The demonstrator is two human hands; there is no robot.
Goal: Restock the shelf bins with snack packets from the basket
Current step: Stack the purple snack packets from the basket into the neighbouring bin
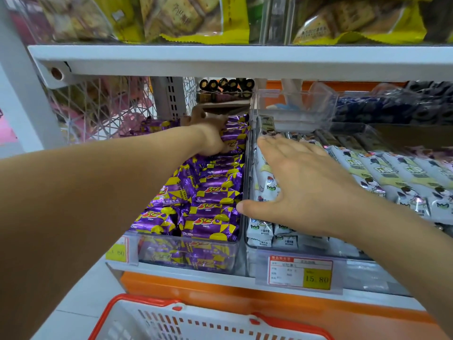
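My left hand (210,136) reaches deep into the clear bin (186,261) of purple and yellow snack packets (210,192). It is blurred there, and its thumb and fingers seem curled round purple packets at the back of the pile. My right hand (301,190) is spread flat, fingers straight, just above the white packets (382,173) in the neighbouring clear bin (294,253), its thumb by the divider between the two bins. The white basket with an orange rim (176,305) sits below the shelf at the bottom; its visible part shows no packets.
A white shelf board (220,60) runs close above the bins, carrying yellow biscuit packs (186,18). A smaller clear bin (294,106) stands behind the white packets. A price tag (300,272) hangs on the shelf front. Wire mesh (103,109) closes the left side.
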